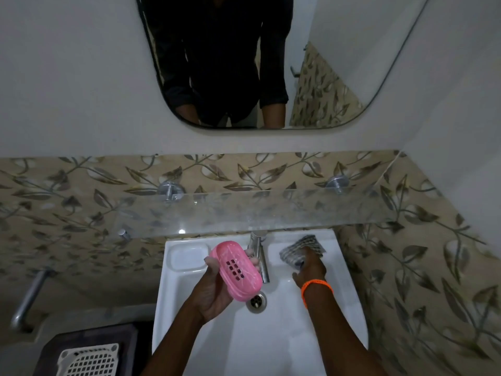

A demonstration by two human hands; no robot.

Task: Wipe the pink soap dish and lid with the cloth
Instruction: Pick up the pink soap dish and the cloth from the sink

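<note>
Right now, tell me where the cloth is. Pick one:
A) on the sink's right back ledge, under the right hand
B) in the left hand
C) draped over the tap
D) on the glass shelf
A: the cloth lies on the sink ledge right of the tap, with the right hand on it; the left hand holds the pink soap dish.

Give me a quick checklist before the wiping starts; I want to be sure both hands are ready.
1. Pink plastic soap dish held firmly: ok, the left hand wraps it from below, over the white ceramic sink.
2. Slotted face of the dish turned up for wiping: ok.
3. Grey checked cloth in hand: ok, the right hand is on it at the sink's back right ledge; fingers hidden, so grip cannot tell.
4. Cloth touching the dish: not ok, they are apart, with the chrome tap between them.
5. Tap off: ok, no water visible.
6. Lid located: cannot tell.
</note>
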